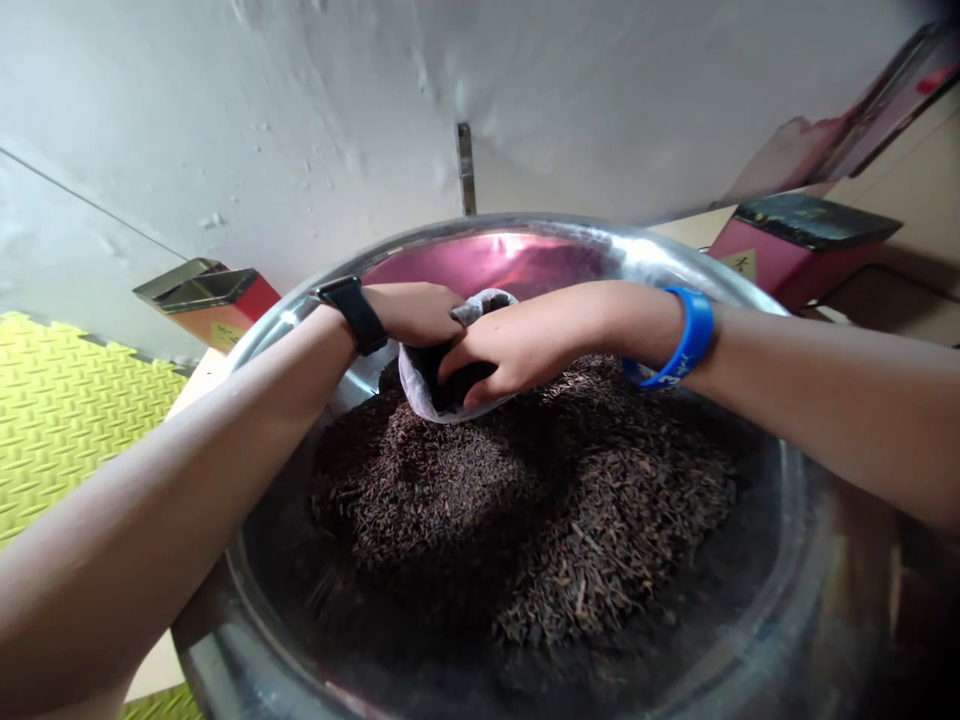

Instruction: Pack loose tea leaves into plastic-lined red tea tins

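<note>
White bag [416, 380] sits at 12 o'clock in the steel basin [495, 228], its base resting on the heap of dark loose tea [525, 510]. The left hand [416, 315] is clenched on the bag's upper edge, keeping its mouth raised, while the right hand [502, 360] grasps the front, fingers curled over the opening. A red tin [217, 310] stands at 10 o'clock and a pink tin [795, 255] at 2 o'clock beyond the rim; neither obstructs the hands.
</note>
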A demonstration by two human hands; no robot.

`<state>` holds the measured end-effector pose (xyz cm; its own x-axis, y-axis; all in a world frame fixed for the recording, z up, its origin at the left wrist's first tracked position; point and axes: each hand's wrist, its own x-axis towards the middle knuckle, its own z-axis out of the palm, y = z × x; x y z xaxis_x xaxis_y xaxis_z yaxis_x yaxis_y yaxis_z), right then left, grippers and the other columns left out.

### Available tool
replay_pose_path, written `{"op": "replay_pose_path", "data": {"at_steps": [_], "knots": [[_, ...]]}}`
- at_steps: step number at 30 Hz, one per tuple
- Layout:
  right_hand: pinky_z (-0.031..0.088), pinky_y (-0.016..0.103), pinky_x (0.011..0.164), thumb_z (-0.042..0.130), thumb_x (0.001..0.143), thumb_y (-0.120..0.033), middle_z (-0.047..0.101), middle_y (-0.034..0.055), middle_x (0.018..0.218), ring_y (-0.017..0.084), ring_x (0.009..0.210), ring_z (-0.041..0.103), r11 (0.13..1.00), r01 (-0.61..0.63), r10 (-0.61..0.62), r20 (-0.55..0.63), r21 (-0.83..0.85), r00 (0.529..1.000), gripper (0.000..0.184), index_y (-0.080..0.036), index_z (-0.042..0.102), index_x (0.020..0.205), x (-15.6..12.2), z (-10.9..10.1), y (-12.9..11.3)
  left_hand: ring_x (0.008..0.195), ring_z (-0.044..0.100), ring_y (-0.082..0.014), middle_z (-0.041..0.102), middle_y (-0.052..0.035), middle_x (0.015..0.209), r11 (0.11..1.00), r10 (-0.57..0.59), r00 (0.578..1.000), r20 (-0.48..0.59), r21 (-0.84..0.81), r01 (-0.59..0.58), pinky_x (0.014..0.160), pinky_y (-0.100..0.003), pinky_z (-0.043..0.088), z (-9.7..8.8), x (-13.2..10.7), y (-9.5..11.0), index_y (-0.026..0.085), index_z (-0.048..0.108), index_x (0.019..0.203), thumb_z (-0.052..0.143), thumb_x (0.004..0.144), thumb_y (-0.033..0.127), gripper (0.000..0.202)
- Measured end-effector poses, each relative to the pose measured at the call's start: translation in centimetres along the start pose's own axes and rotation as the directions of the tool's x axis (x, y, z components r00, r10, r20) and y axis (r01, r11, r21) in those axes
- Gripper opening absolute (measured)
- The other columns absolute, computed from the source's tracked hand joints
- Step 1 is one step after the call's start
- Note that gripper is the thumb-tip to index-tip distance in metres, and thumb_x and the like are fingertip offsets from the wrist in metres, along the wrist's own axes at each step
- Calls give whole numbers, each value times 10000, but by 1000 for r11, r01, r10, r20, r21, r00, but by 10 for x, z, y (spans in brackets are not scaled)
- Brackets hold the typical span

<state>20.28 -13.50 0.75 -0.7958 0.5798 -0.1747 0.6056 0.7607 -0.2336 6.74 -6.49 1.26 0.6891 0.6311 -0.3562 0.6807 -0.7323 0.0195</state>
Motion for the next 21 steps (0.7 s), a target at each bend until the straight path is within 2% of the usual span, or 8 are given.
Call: {"op": "replay_pose_path", "data": {"at_steps": [7, 14, 17, 21], "knots": [[367, 295, 689, 555, 747, -397, 631, 18, 915, 170, 814, 534, 999, 39, -40, 3, 21, 999, 368, -235, 590, 1075, 2, 2, 3, 730, 517, -171, 628, -79, 963, 999, -12, 1000, -12, 30, 12, 653, -253, 366, -2, -2, 3, 166, 616, 910, 405, 754, 377, 336], [324, 271, 583, 560, 682, -546, 617, 28, 824, 129, 660, 489, 997, 19, -28, 133, 73, 991, 501, -200, 597, 1042, 4, 3, 3, 752, 523, -170, 623, -69, 991, 997, 56, 998, -11, -49, -56, 695, -263, 371, -1, -5, 7, 190, 618, 979, 409, 760, 365, 350], [319, 263, 573, 564, 694, -508, 613, 28, 824, 121, 643, 475, 998, 32, -38, 126, 53, 991, 484, -193, 578, 1061, 5, 6, 4, 773, 526, -177, 623, -67, 991, 998, 49, 999, -14, -45, -49, 708, -265, 368, -1, -6, 7, 196, 619, 993, 424, 744, 346, 351], [334, 263, 624, 543, 749, -354, 621, 39, 875, 126, 692, 493, 998, 55, -57, 56, 28, 997, 401, -197, 552, 1117, 8, 11, 3, 754, 529, -175, 627, -63, 963, 997, 52, 997, -49, -53, -55, 696, -270, 366, 2, -3, -3, 198, 619, 977, 418, 742, 351, 345]]}}
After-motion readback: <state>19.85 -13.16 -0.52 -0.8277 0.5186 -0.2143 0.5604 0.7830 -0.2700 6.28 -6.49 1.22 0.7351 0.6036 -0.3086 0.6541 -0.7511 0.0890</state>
